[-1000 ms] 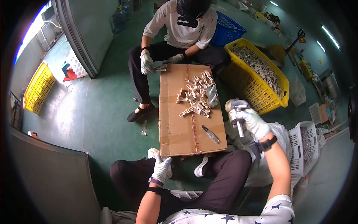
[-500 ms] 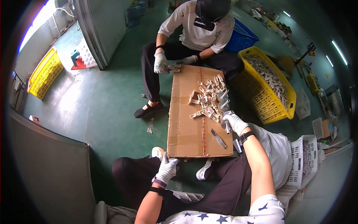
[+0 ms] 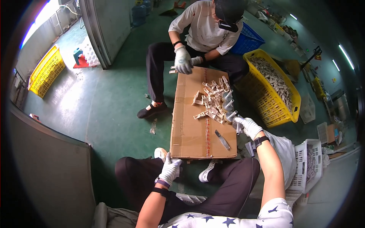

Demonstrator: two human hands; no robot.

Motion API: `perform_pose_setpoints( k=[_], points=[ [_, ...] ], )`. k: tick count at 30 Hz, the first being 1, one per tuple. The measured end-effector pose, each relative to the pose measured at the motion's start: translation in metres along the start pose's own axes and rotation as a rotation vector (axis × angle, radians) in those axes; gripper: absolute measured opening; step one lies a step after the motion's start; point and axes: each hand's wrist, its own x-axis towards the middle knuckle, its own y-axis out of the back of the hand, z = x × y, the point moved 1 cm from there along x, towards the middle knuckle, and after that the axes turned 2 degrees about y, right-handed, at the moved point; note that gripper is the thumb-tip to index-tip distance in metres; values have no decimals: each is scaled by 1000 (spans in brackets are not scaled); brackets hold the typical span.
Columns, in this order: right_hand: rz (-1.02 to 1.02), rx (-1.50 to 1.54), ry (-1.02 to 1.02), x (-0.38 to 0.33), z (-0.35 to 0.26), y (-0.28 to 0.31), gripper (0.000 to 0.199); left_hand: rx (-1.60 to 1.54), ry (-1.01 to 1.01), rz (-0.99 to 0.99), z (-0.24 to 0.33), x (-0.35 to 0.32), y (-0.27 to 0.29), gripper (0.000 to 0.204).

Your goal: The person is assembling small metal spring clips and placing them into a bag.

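While the right hand (image 3: 249, 127) pinches a grey nozzled part (image 3: 238, 130) in its fingers, the left hand (image 3: 169, 170) adjoins the cardboard box (image 3: 192, 136). Left-finger closure cannot be determined.

One knife (image 3: 222, 140), one cardboard box (image 3: 190, 133) and one blue basket (image 3: 247, 41) show.

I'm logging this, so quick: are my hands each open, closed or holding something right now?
Left hand: at the near left corner of the cardboard box; can't tell whether it grips.
Right hand: closed, holding a grey spouted piece.
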Motion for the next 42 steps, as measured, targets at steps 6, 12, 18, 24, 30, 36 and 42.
perform_pose_setpoints(
  k=[6,12,18,24,30,36,42],
  points=[
    [-53,17,101,-1,14,5,28,9,11,-13,2,-2,-5,81],
    [63,-700,-66,20,19,2,58,62,-4,-17,-3,3,-4,78],
    [-103,-975,12,25,16,-7,41,14,-6,7,-1,-1,-4,83],
    [-6,-1162,101,22,-1,-18,55,24,-7,17,0,-3,-5,87],
    [20,-978,103,10,-15,-21,58,82,51,29,0,-3,4,91],
    [260,-906,488,9,12,-6,78,62,-9,36,-2,0,-2,84],
    [512,-924,1032,-53,36,-46,71,90,3,22,-1,-2,-4,72]
  ],
)
